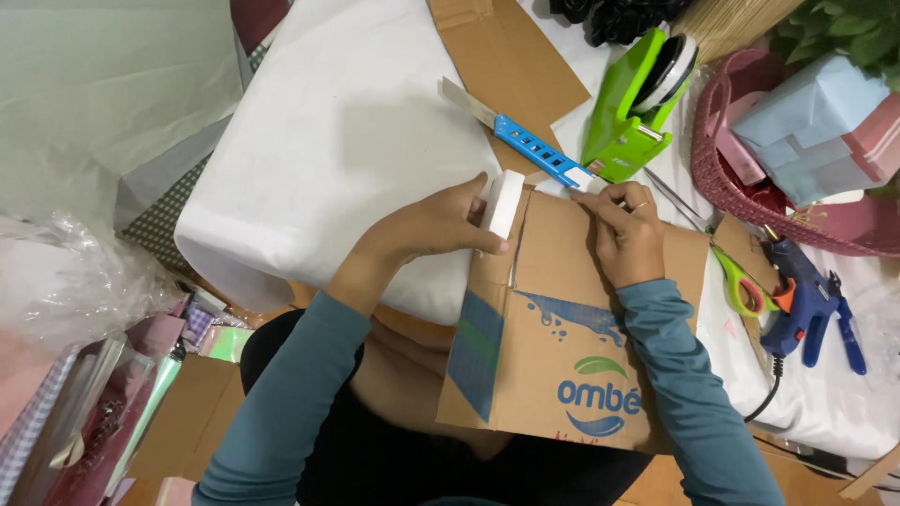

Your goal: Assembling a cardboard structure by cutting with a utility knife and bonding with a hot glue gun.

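Bright, even daylight; the white cloth-covered table (319,141) nearly washes out, shadows stay soft, and the edges bend and blur slightly.

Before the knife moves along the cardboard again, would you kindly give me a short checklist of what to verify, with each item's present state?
1. Left hand holds the white foam block on the cardboard sheet: ok.
2. Right hand grips the blue utility knife: ok.
3. Blade extended: ok.
4. Left fingers out of the blade's path: cannot tell.
5. Sheet fully supported: not ok, it overhangs the lap.
6. Green scissors clear of the sheet: ok.
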